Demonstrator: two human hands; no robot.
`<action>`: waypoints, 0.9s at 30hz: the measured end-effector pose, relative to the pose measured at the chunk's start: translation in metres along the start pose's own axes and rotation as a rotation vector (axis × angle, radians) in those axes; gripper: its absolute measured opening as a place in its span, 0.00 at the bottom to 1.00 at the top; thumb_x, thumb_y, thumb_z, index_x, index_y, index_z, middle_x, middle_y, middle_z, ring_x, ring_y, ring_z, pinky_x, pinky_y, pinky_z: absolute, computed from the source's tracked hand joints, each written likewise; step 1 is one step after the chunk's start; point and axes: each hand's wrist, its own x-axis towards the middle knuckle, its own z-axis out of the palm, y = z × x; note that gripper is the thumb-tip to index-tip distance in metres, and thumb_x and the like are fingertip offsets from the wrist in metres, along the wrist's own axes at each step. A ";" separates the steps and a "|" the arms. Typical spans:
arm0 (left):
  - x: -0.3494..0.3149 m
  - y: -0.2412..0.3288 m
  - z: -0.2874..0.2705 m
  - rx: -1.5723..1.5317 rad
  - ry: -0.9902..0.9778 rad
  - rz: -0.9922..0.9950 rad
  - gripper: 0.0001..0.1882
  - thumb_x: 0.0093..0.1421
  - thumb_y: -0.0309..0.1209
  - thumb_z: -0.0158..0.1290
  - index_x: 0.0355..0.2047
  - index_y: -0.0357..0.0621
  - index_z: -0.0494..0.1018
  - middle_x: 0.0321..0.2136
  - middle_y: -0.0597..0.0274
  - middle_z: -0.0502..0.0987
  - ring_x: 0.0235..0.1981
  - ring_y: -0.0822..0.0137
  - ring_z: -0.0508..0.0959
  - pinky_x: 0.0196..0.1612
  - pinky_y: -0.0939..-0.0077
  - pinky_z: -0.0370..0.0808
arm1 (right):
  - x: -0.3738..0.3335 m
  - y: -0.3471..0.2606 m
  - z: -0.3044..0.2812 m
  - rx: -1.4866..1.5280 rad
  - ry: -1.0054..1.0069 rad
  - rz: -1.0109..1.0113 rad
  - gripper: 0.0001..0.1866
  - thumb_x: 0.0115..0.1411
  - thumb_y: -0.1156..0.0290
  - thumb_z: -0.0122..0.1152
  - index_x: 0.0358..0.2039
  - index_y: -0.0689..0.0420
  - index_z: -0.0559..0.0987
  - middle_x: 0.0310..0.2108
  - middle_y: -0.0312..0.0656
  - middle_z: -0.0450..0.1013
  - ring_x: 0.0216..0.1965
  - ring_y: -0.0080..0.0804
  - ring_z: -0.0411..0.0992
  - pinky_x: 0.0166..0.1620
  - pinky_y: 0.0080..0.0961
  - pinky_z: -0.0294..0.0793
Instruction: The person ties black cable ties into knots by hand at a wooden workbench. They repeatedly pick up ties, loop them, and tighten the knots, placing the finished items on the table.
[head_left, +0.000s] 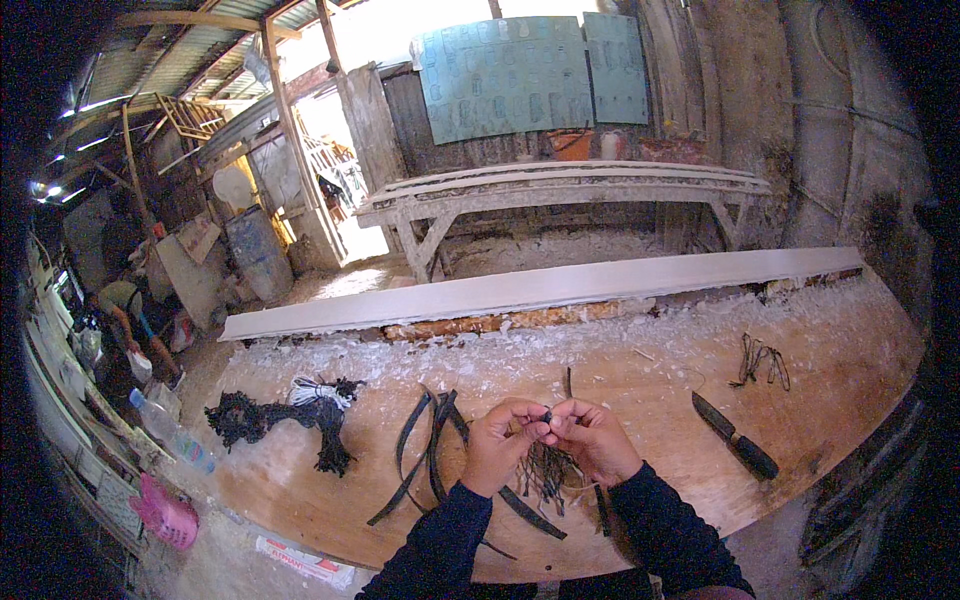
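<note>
Over the near middle of the wooden table (665, 405), my left hand (497, 445) and my right hand (600, 446) meet fingertip to fingertip. Both are closed in a pinch on a small black piece (546, 416), mostly hidden by the fingers. Thin dark cords (543, 478) lie bunched beneath them. Long black strips (434, 455) are spread beside my left hand. Farther left lies a bundle of black cord (270, 418) with a tied white cord (326, 391) on it. A dark knife (735, 434) rests right of my right hand, and a few loose dark cords (758, 364) lie beyond it.
A long white plank (560, 291) runs along the table's far side, with white flakes before it. Past it stands a whitened bench (570, 190). A plastic bottle (172, 432) and a pink basket (166, 515) are at the left. Another person (128, 318) bends over at far left.
</note>
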 end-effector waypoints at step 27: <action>0.002 0.011 -0.010 0.026 -0.065 -0.043 0.03 0.53 0.22 0.53 0.29 0.36 0.72 0.27 0.60 0.76 0.29 0.74 0.75 0.35 0.84 0.71 | 0.001 0.004 0.003 -0.225 -0.014 -0.108 0.05 0.56 0.72 0.53 0.32 0.59 0.72 0.28 0.34 0.70 0.27 0.18 0.65 0.33 0.14 0.66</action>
